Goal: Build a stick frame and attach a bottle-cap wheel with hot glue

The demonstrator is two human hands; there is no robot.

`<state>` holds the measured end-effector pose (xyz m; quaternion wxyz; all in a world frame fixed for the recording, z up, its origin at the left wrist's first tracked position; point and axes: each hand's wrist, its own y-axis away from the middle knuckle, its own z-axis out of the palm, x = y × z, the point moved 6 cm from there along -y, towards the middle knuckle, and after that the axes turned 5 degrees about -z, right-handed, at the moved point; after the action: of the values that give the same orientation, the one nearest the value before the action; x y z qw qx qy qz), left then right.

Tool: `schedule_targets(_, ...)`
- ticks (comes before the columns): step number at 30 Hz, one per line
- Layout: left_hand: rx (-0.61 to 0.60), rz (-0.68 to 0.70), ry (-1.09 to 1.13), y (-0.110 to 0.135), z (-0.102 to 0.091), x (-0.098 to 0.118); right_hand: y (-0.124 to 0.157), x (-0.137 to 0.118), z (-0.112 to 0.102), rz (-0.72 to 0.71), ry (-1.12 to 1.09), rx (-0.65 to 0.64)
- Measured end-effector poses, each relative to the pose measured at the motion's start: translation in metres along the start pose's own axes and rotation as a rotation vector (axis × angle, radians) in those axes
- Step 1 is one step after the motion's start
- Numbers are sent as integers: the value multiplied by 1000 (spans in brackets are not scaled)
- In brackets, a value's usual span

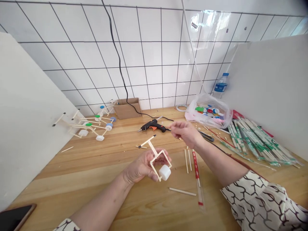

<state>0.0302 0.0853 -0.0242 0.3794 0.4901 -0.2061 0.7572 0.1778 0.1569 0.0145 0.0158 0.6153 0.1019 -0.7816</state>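
Observation:
My left hand (141, 166) is closed around a small frame of wooden sticks (156, 154) with a white bottle cap (165, 172) fixed at its lower end; a longer stick with a crossbar juts up and left. My right hand (186, 132) hovers above the table a little to the right, fingers curled and pinched together near the black glue gun (153, 125); what it pinches, if anything, is too small to make out. Loose sticks (188, 159) lie on the wooden table (96, 179) below it.
Finished stick-and-cap models (92, 123) lie at the left by a white board. A cardboard box (127, 108), a bag of coloured caps (209, 112), a water bottle (220, 86), wrapped chopsticks (255, 141) and a phone (14, 216) are about.

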Motion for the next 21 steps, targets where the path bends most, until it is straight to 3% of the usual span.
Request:
schedule_targets(3, 3, -6, 5, 1, 0, -1, 14, 6, 32, 51, 51, -152)
schedule_targets(5, 13, -12, -1, 2, 0, -1, 23, 10, 50, 102, 118, -320)
schedule_targets(8, 8, -17, -54, 2, 0, -1, 33, 14, 64, 153, 137, -540)
schedule_targets(10, 1, -11, -79, 1, 1, 0, 35, 14, 67, 159, 117, -590)
schedule_targets(14, 12, -11, -50, 1, -1, -1, 34, 13, 67, 153, 143, -559)
schedule_targets(21, -3, 0, 4, 1, 1, -1, 19, -19, 44, -9, 139, -250)
